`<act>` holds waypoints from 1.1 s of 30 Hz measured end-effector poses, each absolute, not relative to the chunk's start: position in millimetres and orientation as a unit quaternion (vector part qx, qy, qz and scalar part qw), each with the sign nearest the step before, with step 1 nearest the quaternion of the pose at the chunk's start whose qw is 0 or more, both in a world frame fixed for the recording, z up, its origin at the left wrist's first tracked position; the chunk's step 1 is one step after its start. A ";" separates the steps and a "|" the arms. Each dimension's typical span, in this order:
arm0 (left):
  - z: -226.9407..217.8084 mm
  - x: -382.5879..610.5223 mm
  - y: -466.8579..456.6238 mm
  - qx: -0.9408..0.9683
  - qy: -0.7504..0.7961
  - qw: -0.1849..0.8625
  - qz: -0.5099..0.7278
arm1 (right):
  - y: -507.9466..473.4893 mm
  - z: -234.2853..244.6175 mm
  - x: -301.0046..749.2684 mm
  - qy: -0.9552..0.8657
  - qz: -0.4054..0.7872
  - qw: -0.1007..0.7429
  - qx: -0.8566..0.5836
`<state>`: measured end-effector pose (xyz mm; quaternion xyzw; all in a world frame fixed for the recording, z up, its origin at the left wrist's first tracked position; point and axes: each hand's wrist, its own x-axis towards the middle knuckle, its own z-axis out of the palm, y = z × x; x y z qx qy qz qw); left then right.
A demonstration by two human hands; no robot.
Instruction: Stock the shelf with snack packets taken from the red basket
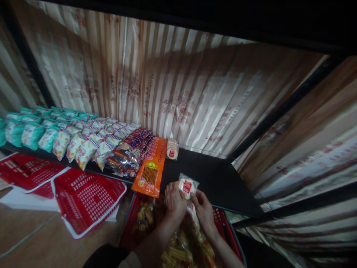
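Observation:
My left hand (174, 201) and my right hand (204, 210) together grip a small clear packet of pale round snacks with a red label (187, 185), held at the front edge of a black shelf (212, 175). Both hands have their fingers closed on the packet. A second packet of the same kind (172, 149) lies further back on the shelf. Just left of my hands lies a stack of orange snack packs (152, 167). Below my hands sits a red basket (223, 219) filled with yellow snack bags (178, 253).
Rows of teal bags (25, 130), red-and-white striped bags (89, 143) and dark red packs (131, 149) fill the shelf's left part. Empty red baskets (86, 197) lie on the floor at left. Striped plastic sheeting (181, 93) hangs behind and to the right.

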<state>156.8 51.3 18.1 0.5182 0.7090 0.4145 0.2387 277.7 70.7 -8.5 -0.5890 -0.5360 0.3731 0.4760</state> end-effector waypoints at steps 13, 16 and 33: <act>14.4 151.1 114.6 0.514 0.706 0.248 0.419 | 135.3 -3.4 261.8 -0.549 0.382 0.481 -0.567; 12.3 153.3 124.0 0.513 0.720 0.226 0.410 | 147.7 -4.4 256.7 -0.550 0.381 0.487 -0.562; -13.0 155.3 148.5 0.519 0.728 0.170 0.414 | 197.7 -25.7 233.9 -0.535 0.399 0.488 -0.563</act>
